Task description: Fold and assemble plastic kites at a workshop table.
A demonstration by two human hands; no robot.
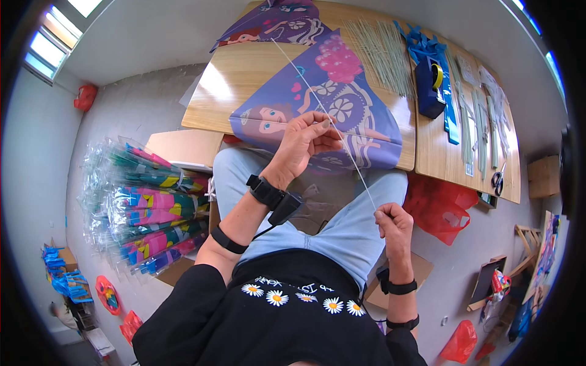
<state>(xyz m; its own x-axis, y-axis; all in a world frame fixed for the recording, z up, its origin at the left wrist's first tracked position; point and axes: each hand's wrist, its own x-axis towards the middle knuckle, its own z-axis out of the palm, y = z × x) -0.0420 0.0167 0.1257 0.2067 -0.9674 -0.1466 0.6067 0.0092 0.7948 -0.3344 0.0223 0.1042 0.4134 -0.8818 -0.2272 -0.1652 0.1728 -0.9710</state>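
A thin, straight white rod (300, 74) runs slantwise from over the far part of the table down toward my lap. My right hand (395, 224) pinches its near end between thumb and fingertips, above my right thigh. Farther up, my left hand (307, 141) is closed with thumb and forefinger on the rod near its middle. Beneath the rod and the left hand lies a purple triangular kite sheet (348, 104) printed with a cartoon figure, its near edge overhanging the table. A second purple printed sheet (274, 24) rests at the table's far edge.
On the wooden table (210, 94), right of the sheet, are many pale thin sticks (381, 55), blue ribbons (421, 46), a tape dispenser (430, 91) and scissors (498, 180). Plastic-wrapped colourful bundles (155, 207) stand at my left. A red bag (441, 207) hangs below the table's right side.
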